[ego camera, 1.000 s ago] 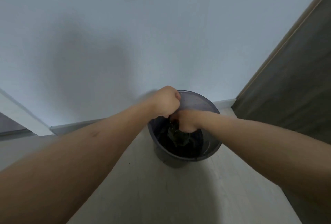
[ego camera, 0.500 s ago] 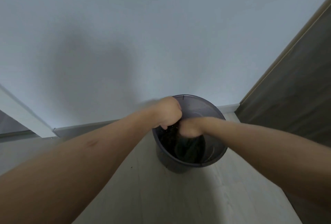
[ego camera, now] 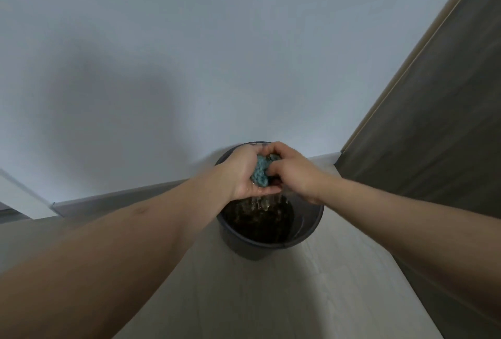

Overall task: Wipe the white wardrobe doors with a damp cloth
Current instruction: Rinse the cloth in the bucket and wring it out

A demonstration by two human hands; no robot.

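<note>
Fingers (ego camera: 279,169) round bunched, nubbly cloth (ego camera: 260,173) — dripping

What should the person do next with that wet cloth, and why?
Probably keep squeezing a moment longer: both the left hand and right hand grip the bunched blue cloth above the bucket, and water is running from it.

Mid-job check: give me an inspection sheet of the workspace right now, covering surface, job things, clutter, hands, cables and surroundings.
Surface: pale wood-look floor, no spills seen.
Job things: bunched blue-green cloth squeezed above round dark grey plastic bucket; water drips into the dark water inside.
Clutter: nothing seen.
Hands: left hand cups the cloth from below; right hand grips it from above.
Cables: nothing seen.
Surroundings: plain white wall behind the bucket, dark grey-brown panel at right.
</note>
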